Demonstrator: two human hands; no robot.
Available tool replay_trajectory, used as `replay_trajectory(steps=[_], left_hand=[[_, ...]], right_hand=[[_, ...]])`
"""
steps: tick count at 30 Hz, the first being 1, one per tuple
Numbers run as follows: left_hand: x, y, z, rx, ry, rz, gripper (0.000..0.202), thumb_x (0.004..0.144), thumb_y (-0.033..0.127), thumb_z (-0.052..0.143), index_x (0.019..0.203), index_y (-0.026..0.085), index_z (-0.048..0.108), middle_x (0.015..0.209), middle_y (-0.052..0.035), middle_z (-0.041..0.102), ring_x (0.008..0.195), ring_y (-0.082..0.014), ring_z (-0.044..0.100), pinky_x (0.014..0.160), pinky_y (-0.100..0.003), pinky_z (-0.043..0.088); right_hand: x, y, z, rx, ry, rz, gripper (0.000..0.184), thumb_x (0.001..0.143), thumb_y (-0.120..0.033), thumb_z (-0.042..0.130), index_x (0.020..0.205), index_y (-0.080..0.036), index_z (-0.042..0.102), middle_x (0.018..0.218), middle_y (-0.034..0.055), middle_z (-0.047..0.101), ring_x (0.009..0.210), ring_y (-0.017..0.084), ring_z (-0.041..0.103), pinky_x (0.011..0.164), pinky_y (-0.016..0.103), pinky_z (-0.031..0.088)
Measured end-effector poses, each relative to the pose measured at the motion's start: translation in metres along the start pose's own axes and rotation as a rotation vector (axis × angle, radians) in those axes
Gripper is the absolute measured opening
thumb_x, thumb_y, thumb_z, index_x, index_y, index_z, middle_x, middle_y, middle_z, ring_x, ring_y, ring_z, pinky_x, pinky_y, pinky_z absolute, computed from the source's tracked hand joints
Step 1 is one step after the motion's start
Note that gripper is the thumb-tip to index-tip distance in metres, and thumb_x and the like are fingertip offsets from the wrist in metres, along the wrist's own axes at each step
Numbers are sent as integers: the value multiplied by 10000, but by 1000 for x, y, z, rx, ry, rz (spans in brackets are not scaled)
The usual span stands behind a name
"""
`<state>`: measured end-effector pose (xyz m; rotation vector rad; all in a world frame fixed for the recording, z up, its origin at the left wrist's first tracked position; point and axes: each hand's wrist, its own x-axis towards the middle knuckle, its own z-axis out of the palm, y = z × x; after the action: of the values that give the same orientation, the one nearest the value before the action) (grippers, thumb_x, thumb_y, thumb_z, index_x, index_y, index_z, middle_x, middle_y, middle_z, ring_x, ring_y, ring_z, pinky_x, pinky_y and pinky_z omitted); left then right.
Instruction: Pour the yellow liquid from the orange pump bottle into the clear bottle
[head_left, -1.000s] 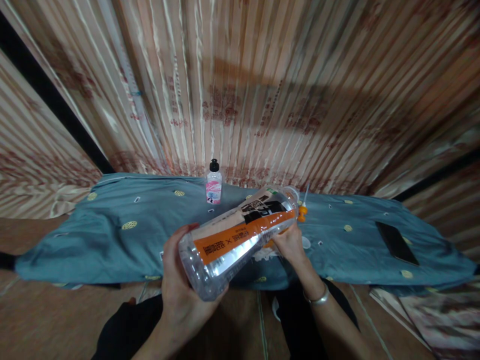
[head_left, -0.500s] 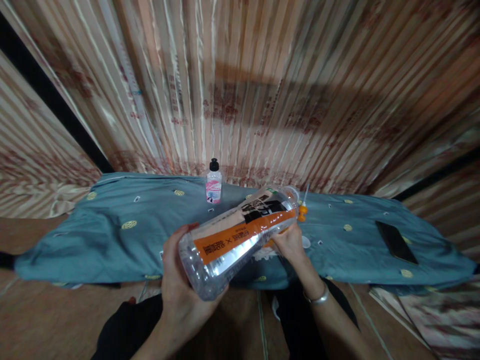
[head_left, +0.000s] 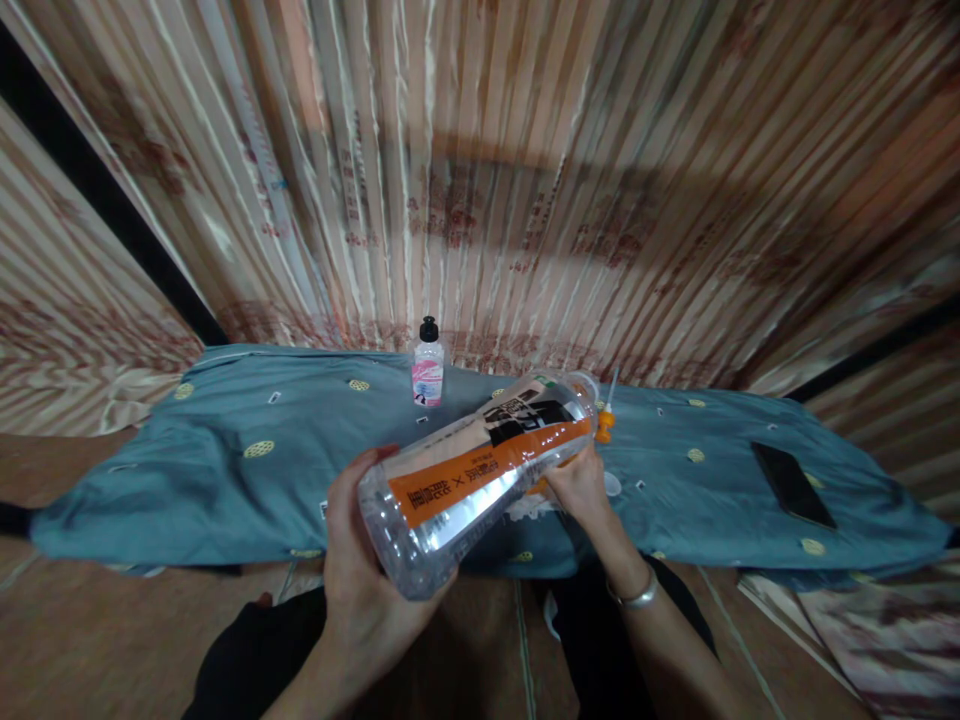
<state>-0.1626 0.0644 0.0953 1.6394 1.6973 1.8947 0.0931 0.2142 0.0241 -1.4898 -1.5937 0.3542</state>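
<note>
A large clear plastic bottle (head_left: 480,470) with an orange, black and white label lies tilted, its base toward me and its neck pointing away to the right. My left hand (head_left: 360,580) is wrapped round the bottle's base from below. My right hand (head_left: 581,488) is closed under the bottle's upper part; what it holds there is hidden, and an orange piece (head_left: 604,424) with a thin white nozzle shows just past the bottle's neck. A silver bangle (head_left: 634,598) circles my right wrist.
A blue-grey cloth (head_left: 225,470) with yellow spots covers a low surface ahead. On it stand a small clear bottle with a black cap and pink label (head_left: 427,368) at the back and a dark phone (head_left: 793,485) on the right. Striped curtains (head_left: 480,180) hang behind.
</note>
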Motion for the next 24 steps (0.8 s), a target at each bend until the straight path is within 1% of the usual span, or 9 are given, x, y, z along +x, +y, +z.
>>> replay_trajectory(steps=[3,6,9,11,14,16,18,20,24], left_hand=[[-2,-4,-1,-30,-28,5,996,659,301,953,1547,325,501,1441,-108,685,1235,-319,751,1025,-486,662],[-3,-5,1,-59,15,-10,1003,640,296,954,1543,304,515,1435,-116,687,1229,-326,748,1037,-497,657],[-3,-3,3,-68,16,-22,977,654,261,930,1540,296,520,1435,-113,686,1224,-312,747,1029,-473,658],[-2,-1,2,-35,21,5,968,650,277,942,1527,293,531,1408,-106,694,1196,-303,754,1005,-458,664],[1,-1,-1,16,-6,48,992,660,306,963,1543,314,512,1395,-98,698,1181,-290,758,981,-448,668],[2,-1,-2,5,-25,52,1010,656,305,972,1549,334,503,1405,-92,693,1187,-284,758,976,-441,671],[2,-1,-2,-32,-18,36,1008,634,292,974,1531,337,516,1394,-84,692,1171,-277,762,960,-425,676],[1,0,0,-67,8,16,990,625,288,964,1513,321,528,1382,-86,693,1149,-273,765,949,-415,680],[-1,2,4,-48,27,3,940,670,294,930,1516,279,522,1402,-111,688,1196,-289,751,1017,-450,657]], right_hand=[[0,-1,0,9,8,-6,789,692,-503,833,1384,-220,581,1211,165,842,1109,454,831,935,583,699],[0,-1,0,11,9,6,760,681,-487,837,1352,-227,592,1174,157,848,1079,454,836,906,574,703],[0,-3,-1,22,3,11,756,679,-488,834,1344,-220,595,1173,166,848,1085,455,835,916,571,701],[0,-3,-1,28,1,13,764,681,-496,826,1350,-210,593,1178,175,847,1088,460,834,923,579,698],[0,-3,0,24,4,23,793,674,-505,815,1369,-201,584,1171,174,848,1076,467,835,916,595,699],[1,-3,0,18,5,26,807,670,-510,813,1378,-201,579,1173,174,849,1074,471,836,918,604,698],[1,-2,0,16,6,21,803,673,-513,813,1376,-205,579,1176,175,848,1076,471,836,919,603,698],[0,-1,1,16,10,9,786,680,-507,815,1371,-214,579,1184,170,847,1077,463,837,927,596,698],[-1,-1,0,6,12,-3,765,694,-504,815,1366,-221,583,1193,165,843,1072,459,838,918,595,699]])
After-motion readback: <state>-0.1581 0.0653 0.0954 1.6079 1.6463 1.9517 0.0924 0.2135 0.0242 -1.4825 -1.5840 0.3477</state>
